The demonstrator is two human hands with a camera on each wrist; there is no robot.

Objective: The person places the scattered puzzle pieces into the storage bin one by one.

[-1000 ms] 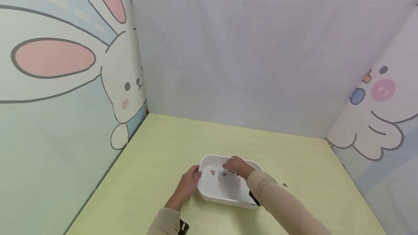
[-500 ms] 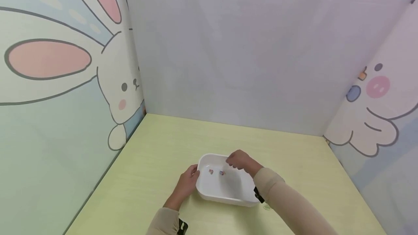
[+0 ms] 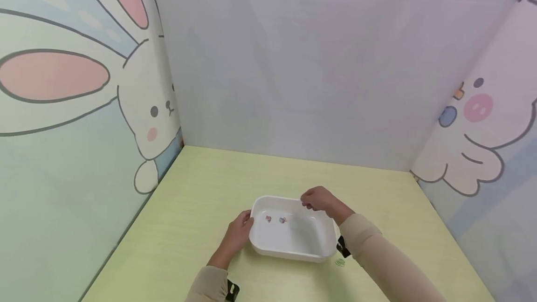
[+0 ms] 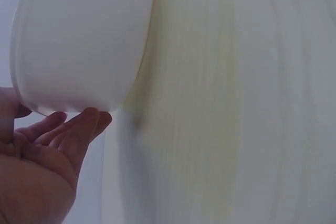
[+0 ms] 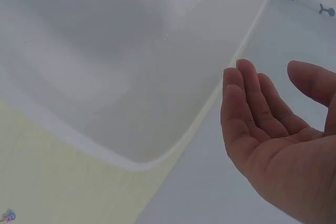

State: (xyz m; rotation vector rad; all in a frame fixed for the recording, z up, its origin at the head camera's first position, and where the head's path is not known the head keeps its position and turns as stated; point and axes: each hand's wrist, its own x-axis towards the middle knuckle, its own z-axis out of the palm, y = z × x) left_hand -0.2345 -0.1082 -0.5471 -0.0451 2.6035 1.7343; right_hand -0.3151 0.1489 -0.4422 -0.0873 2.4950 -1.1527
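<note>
A white plastic tub sits on the table, its near and left sides in full sight in the head view. At its left end my left hand grips the wall. In the left wrist view the fingertips touch the tub's wall, with the thumb near the rim. Two small, colourful, flat pieces lie on the tub floor, left of its middle. My right hand hovers by the far rim; in the right wrist view its fingers are loosely bent and hold nothing.
A small green piece lies on the pale yellow table beside the tub's near right corner. Another small coloured piece shows on the table in the right wrist view. Cartoon-printed cloth walls enclose the table's back and sides.
My right hand has moved up and right, away from the pieces in the tub to its far rim. The left hand keeps its grip on the tub. The head view has shifted slightly.
</note>
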